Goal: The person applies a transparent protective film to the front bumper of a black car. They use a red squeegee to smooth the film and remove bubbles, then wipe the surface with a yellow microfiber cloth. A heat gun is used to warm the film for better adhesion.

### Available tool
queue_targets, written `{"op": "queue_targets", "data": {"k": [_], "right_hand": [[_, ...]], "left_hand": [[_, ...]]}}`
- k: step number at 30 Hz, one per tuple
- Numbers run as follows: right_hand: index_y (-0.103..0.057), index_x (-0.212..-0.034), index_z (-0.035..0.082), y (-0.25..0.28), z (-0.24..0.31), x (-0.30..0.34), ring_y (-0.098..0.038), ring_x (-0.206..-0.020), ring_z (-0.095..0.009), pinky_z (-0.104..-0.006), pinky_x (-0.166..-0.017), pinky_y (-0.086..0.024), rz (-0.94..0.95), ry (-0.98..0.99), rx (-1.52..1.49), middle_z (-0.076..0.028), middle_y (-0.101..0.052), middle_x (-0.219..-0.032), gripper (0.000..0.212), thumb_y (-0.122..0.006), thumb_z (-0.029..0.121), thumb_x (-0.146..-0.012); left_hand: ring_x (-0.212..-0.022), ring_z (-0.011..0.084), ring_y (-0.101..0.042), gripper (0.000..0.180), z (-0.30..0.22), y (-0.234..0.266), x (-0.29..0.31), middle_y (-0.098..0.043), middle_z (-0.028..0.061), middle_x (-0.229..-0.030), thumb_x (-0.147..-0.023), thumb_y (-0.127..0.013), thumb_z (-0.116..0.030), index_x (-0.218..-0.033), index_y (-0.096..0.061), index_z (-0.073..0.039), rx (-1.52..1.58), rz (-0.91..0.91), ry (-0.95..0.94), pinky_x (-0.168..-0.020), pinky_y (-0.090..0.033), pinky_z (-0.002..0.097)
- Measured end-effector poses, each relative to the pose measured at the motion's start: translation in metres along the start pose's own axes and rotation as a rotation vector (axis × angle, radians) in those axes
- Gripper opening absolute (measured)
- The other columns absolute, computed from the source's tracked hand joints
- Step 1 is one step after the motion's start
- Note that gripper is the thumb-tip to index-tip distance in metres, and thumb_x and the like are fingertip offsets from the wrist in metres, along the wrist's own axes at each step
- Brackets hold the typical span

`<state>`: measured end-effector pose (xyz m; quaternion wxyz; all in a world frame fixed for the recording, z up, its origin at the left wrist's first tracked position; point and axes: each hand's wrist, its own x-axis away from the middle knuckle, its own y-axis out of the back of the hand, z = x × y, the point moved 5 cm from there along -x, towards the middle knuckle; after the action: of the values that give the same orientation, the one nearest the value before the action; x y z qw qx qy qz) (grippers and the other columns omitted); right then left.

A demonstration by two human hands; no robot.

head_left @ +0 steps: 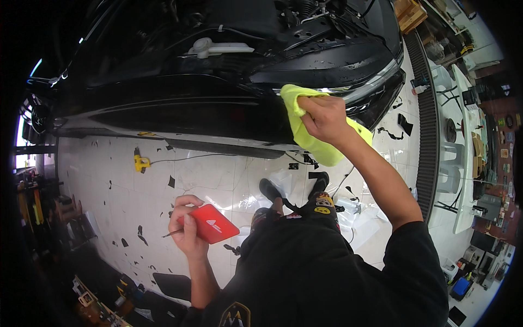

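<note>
At the far left, cluttered shelves [41,210] stand along the edge of a white tiled floor [114,191] strewn with small dark scraps. A small yellow tool [141,162] lies on the tiles near the lower edge of a black car [180,92], with a thin cable trailing from it to the right. Nearer the person, the left hand [185,229] is held above the floor, well away from the car, its fingers closed around a red card-shaped scraper [214,224] and also pinching a thin dark stick that pokes out to the left. In the open engine bay above sits a white fluid tank with a round cap [210,48]. Below the middle, the person's black shoes [294,188] rest on the tiles next to crumpled clear film [354,218]. To the right, the right hand [326,120] is stretched up to the car's front corner, gripping a bright yellow-green cloth [310,139] and pressing it against the black body just below the headlight [359,90]; the cloth hangs down beneath the fist. Farther right, a dark drain grate [430,125] runs along the floor, and beyond it stands a white table [466,163].
</note>
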<state>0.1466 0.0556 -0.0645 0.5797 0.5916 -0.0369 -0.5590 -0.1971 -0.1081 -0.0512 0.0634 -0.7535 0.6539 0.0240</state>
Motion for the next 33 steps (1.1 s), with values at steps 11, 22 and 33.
{"op": "queue_targets", "data": {"k": [11, 22, 33], "right_hand": [[-0.067, -0.108, 0.007, -0.018, 0.045, 0.007, -0.069, -0.07, -0.035, -0.0428, -0.06, -0.053, -0.055, -0.134, -0.089, -0.015, -0.069, -0.081, 0.028, -0.064, 0.006, -0.08], [-0.066, -0.13, 0.002, 0.01, 0.025, 0.041, -0.064, -0.06, -0.018, -0.026, -0.06, -0.047, -0.215, -0.576, -0.322, -0.01, -0.072, -0.083, 0.031, -0.058, 0.01, -0.102], [-0.07, -0.111, 0.009, -0.056, 0.079, 0.057, -0.07, -0.08, -0.022, -0.0352, -0.066, -0.052, -0.287, -0.408, -0.423, -0.01, -0.073, -0.101, 0.025, -0.066, 0.005, -0.087]], "left_hand": [[-0.087, 0.0136, -0.057, 0.029, -0.001, -0.037, -0.015, -0.061, 0.0153, -0.109, -0.104, -0.056, -0.026, -0.088, -0.058, -0.002, 0.056, 0.124, -0.005, -0.078, -0.048, 0.0278], [-0.089, 0.0176, -0.061, 0.027, 0.013, -0.053, -0.012, -0.064, 0.017, -0.109, -0.103, -0.058, -0.023, -0.091, -0.062, 0.0, 0.16, 0.172, 0.04, -0.08, -0.049, 0.0302], [-0.088, 0.018, -0.06, 0.031, 0.005, -0.064, -0.002, -0.063, 0.0173, -0.106, -0.105, -0.057, -0.026, -0.091, -0.061, 0.001, 0.073, 0.186, 0.03, -0.08, -0.048, 0.0312]]}}
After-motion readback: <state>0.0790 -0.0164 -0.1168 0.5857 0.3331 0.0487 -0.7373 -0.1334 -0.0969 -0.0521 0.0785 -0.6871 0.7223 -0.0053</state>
